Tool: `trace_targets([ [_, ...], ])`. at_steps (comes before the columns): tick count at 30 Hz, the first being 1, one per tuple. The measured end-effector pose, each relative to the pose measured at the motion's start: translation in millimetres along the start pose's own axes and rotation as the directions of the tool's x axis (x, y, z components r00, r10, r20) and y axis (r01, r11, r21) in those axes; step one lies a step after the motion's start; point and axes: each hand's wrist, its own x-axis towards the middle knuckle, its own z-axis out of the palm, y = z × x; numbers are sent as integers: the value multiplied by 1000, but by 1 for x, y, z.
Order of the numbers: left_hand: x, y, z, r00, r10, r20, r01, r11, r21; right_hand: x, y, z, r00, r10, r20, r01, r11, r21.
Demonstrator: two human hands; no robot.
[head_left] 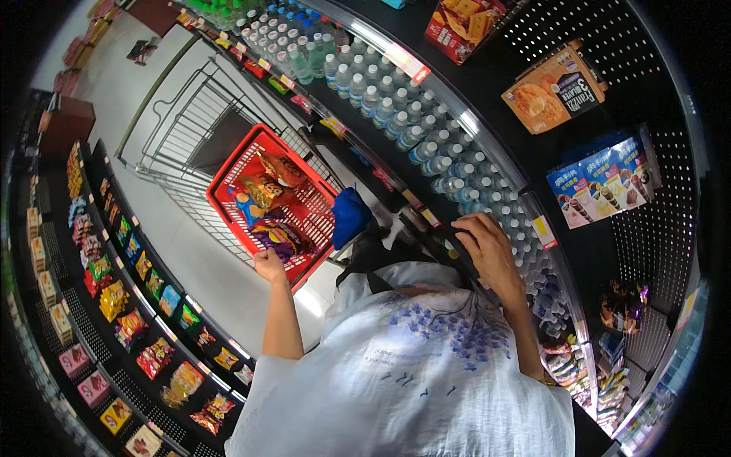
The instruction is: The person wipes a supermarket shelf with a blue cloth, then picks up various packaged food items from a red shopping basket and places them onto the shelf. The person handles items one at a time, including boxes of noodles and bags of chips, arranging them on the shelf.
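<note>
My left hand (270, 265) is closed on the near left rim of a red plastic shopping basket (233, 154), which sits on a wire shopping cart (180, 109). Inside the basket lie several snack bags: a purple one (283, 239), a gold one (263, 190), a brownish one (281, 169) and a partly covered blue one (247, 207). A dark blue cloth-like item (351, 218) rests against the basket's right side. Nothing is in my right hand (486, 250); its fingers are apart and loosely bent, close to the shelf of clear water bottles (435, 164).
Along my right runs a shelf edge (449, 103) with price tags. Above it stand a red box (462, 29), an orange box (553, 89) and a blue ice-cream-cone pack (601, 183). Snack shelves (156, 320) line the left side. A brown box (68, 124) stands at their far end.
</note>
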Motion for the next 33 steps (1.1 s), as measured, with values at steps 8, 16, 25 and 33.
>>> trace_targets([
  [8,-7,22,30,954,-261,145,169,874,456,-28,21,-5,987,153,-55,-155,988,-26],
  [16,5,6,14,838,-363,408,53,798,601,-60,45,-15,954,241,-177,-245,969,-2],
  [25,18,1,41,749,133,649,-659,249,710,-114,92,-29,855,241,-460,-290,956,-38],
  [33,-8,88,89,697,258,669,-686,511,518,-194,123,-87,592,364,-719,-499,866,27],
])
